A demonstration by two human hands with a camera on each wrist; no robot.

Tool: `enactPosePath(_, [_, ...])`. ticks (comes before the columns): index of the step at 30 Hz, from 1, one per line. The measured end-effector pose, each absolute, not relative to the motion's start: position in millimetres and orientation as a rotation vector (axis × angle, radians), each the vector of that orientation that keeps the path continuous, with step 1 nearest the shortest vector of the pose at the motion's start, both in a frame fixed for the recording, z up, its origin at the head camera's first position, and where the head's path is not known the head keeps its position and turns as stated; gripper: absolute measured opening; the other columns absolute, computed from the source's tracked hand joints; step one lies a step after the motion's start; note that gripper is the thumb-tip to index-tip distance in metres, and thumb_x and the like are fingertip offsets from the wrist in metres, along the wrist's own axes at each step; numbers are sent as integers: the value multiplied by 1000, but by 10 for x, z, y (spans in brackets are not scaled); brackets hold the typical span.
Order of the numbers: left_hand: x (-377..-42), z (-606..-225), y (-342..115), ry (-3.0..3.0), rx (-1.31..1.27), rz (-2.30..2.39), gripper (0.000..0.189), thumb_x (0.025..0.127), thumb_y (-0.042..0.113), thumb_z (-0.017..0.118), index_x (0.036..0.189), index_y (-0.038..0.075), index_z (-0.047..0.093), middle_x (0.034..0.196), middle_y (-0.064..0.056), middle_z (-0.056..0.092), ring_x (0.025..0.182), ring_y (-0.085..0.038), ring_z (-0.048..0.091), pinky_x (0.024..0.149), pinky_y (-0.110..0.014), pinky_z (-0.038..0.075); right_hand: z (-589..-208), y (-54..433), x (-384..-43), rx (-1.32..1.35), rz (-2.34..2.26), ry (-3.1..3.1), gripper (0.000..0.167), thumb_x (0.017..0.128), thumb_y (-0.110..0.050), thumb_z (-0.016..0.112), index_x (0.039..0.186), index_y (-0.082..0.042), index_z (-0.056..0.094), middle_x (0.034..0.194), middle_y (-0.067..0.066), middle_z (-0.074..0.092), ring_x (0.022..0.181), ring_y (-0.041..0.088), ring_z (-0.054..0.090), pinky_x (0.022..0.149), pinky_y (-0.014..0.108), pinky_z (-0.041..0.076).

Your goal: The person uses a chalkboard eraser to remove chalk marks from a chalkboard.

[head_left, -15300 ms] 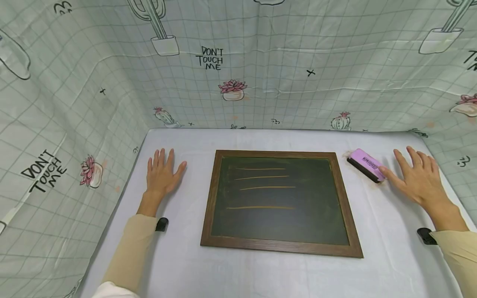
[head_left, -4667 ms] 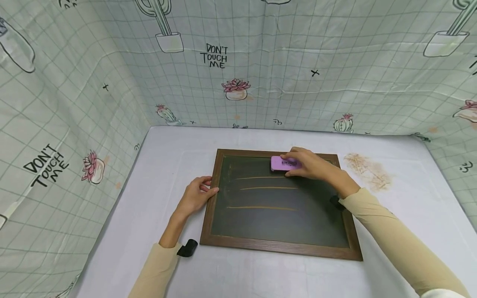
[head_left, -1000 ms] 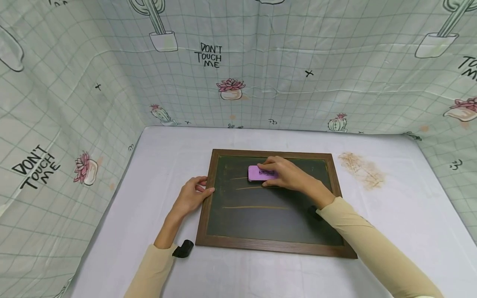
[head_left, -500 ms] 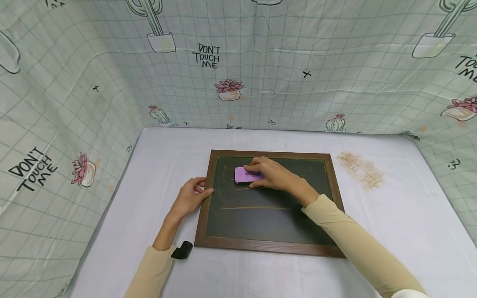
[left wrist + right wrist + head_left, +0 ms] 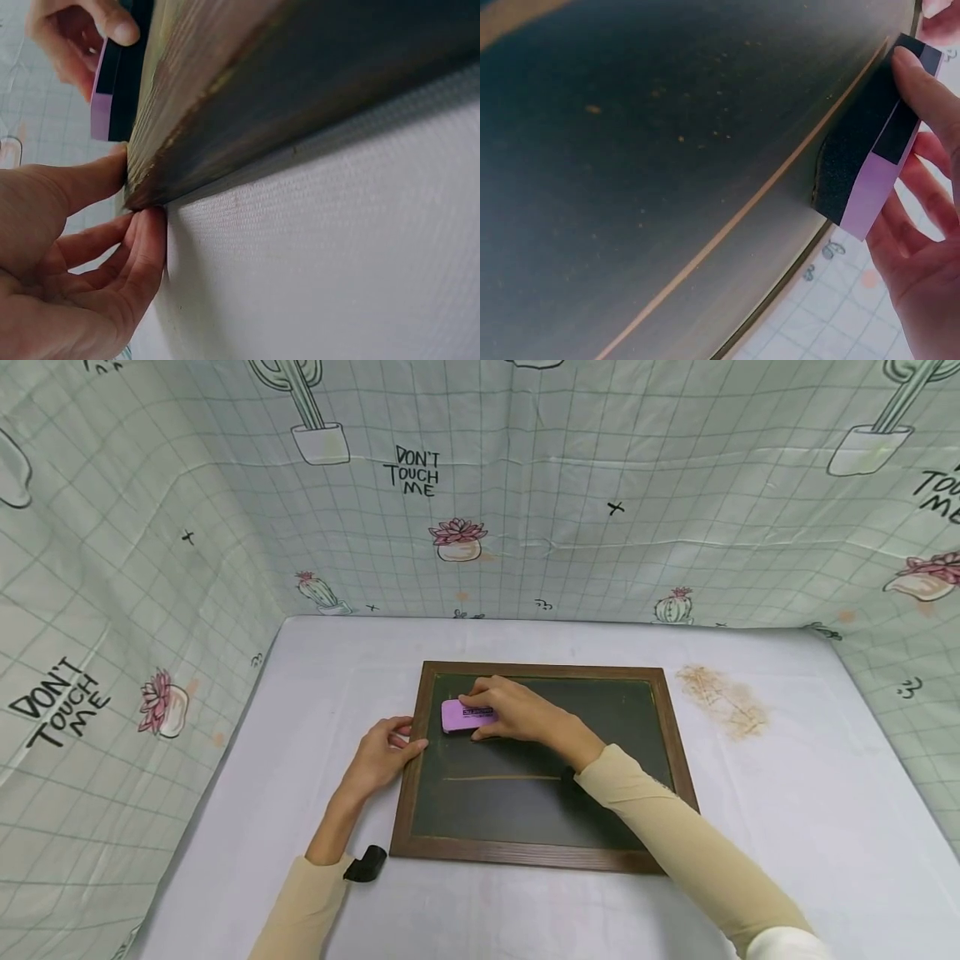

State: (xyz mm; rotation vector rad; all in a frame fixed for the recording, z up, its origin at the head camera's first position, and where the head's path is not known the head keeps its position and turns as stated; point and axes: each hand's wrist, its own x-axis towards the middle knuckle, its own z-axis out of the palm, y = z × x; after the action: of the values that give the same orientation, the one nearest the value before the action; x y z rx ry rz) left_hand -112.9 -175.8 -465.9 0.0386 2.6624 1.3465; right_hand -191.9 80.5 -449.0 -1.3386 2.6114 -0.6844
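Note:
A chalkboard (image 5: 525, 810) in a brown wooden frame lies on the white table. My right hand (image 5: 517, 710) grips a purple chalkboard eraser (image 5: 468, 716) by its long sides, near the board's upper left. In the right wrist view, the eraser's black felt (image 5: 855, 142) faces the board beside an orange chalk line (image 5: 727, 225). A lower chalk line (image 5: 502, 777) shows in the head view, partly covered by the right arm. My left hand (image 5: 378, 756) pinches the frame's left side; in the left wrist view its thumb (image 5: 90, 180) lies on one face and its fingers below the edge.
Orange chalk dust (image 5: 723, 700) is smeared on the white tablecloth (image 5: 787, 793) right of the board. A grid-patterned curtain (image 5: 555, 527) with cactus drawings encloses the table at the back and sides. Small chalk specks dot the board.
My right hand has slid the eraser leftward across the board. The upper chalk lines have gone from the head view. My left hand has kept its hold on the frame.

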Motion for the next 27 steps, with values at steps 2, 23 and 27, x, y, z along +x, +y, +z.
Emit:
enactPosePath(2, [-1131, -4662, -1758, 2659, 46, 1341, 50, 96, 10, 73, 137, -13, 55, 121, -28, 62, 101, -36, 63, 83, -42, 52, -4496, 807, -1921, -1335, -678, 2606, 61, 87, -26, 85, 138, 0, 64, 121, 13, 64, 109, 27, 60, 95, 40, 51])
enactPosePath(23, [-1139, -4678, -1789, 2643, 14, 1326, 53, 96, 12, 73, 140, -10, 54, 124, -26, 62, 105, -35, 62, 85, -42, 49, -4524, 1231, -1937, -1279, -757, 2573, 62, 87, -25, 85, 139, 0, 62, 121, 13, 64, 104, 24, 58, 89, 40, 50])
enactPosePath(27, [-1138, -4684, -1784, 2644, 10, 1328, 52, 97, 12, 73, 140, -10, 54, 123, -26, 61, 104, -34, 62, 85, -41, 49, -4528, 1335, -1930, -1269, -784, 2583, 61, 86, -24, 86, 138, 1, 63, 119, 13, 64, 99, 23, 57, 86, 40, 50])
